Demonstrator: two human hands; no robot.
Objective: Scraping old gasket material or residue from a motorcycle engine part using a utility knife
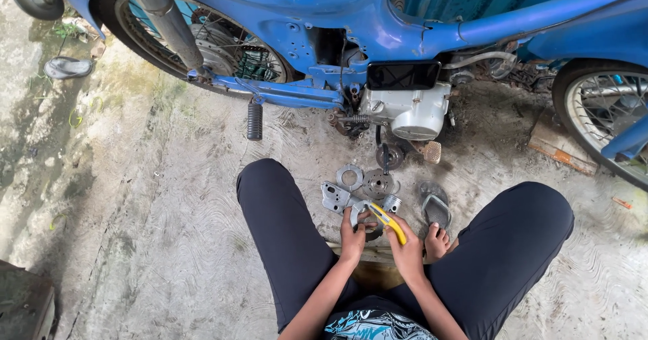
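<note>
Head view: left hand [352, 235] grips a round metal engine part [362, 213] low between the knees; right hand [405, 249] closes on yellow-handled pliers [388, 222]. Probably heavy, rigid, oily: best held by its rim.

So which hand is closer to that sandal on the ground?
Right. The right hand, holding a yellow tool, sits just beside the sandal; the left hand is farther away, on its far side.

The person is wearing dark navy trousers [283, 232] covering both legs. A shirt [371, 326] with a teal, white and black print is showing at the waist. The forearms are showing no sleeves, and 1 foot [437, 240] is going bare.
</note>
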